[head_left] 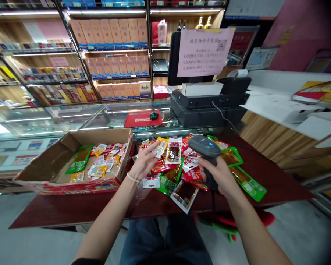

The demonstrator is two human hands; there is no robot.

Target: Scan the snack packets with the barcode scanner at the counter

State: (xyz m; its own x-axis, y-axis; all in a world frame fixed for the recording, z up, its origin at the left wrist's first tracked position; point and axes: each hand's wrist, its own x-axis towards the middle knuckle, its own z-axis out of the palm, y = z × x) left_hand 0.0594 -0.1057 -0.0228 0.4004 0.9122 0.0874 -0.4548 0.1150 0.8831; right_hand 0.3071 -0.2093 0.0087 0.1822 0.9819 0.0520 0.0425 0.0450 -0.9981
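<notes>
My right hand (217,175) is wrapped round the handle of a dark grey barcode scanner (205,146), whose head shows a small blue light. Below the scanner lies a pile of snack packets (191,163) in red, white and green. My left hand (146,162) reaches over the pile's left side, fingers stretched out beside a yellow and clear packet (162,145); whether they touch it I cannot tell. A white packet with dark contents (173,151) lies between the hands, and a similar packet (184,195) rests near the table's front edge.
An open cardboard box (79,187) with several packets stands at left on the dark red table (154,209). Green packets (249,183) lie at right. Behind are a glass counter, a red mat (135,119) with a mouse (153,115), and a monitor (175,60) bearing a paper sign.
</notes>
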